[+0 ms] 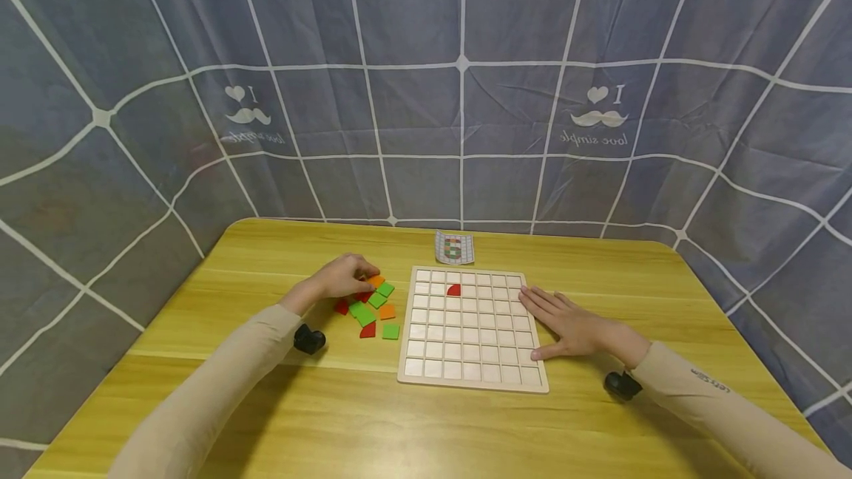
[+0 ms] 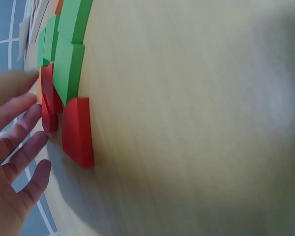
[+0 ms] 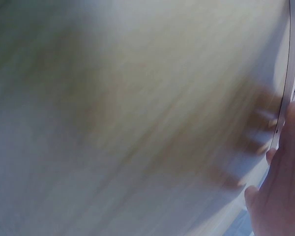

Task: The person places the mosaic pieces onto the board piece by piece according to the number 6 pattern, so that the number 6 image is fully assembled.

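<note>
My left hand (image 1: 341, 276) reaches over a loose pile of flat coloured tiles left of the board. Its thumb and forefinger are at an orange tile (image 1: 376, 282); whether they grip it is unclear. The other fingers spread loosely beside red tiles (image 2: 78, 132) and green tiles (image 2: 69, 69). A pale wooden grid board (image 1: 472, 386) lies in the middle of the table. One red rounded tile (image 1: 454, 290) sits in a cell of its second row. My right hand (image 1: 566, 324) lies flat, fingers and thumb extended, touching the board's right edge.
A small printed card (image 1: 455, 248) showing a coloured pattern on a grid lies behind the board. The wooden table (image 1: 333, 420) meets a grey-blue curtain (image 1: 413, 109) with white lines at its back. A green tile (image 1: 390, 331) lies near the board's left edge.
</note>
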The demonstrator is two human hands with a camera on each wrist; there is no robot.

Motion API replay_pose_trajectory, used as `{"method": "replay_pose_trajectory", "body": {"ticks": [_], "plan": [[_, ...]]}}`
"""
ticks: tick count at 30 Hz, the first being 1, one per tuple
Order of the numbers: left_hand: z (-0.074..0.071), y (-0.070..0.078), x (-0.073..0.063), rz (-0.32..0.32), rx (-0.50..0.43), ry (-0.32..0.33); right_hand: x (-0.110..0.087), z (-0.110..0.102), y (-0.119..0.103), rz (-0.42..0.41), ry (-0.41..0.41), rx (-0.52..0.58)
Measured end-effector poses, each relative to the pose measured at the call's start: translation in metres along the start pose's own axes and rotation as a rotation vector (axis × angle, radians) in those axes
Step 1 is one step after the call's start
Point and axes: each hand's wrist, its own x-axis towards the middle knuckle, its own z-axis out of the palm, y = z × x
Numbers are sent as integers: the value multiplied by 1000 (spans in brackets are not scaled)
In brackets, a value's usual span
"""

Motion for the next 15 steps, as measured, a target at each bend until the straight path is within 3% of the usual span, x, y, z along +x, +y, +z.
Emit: {"method": "replay_pose_trajectory", "body": {"ticks": [15], "plan": [[1, 4, 7, -85, 30, 5, -1, -1, -1, -3, 5, -6]]}}
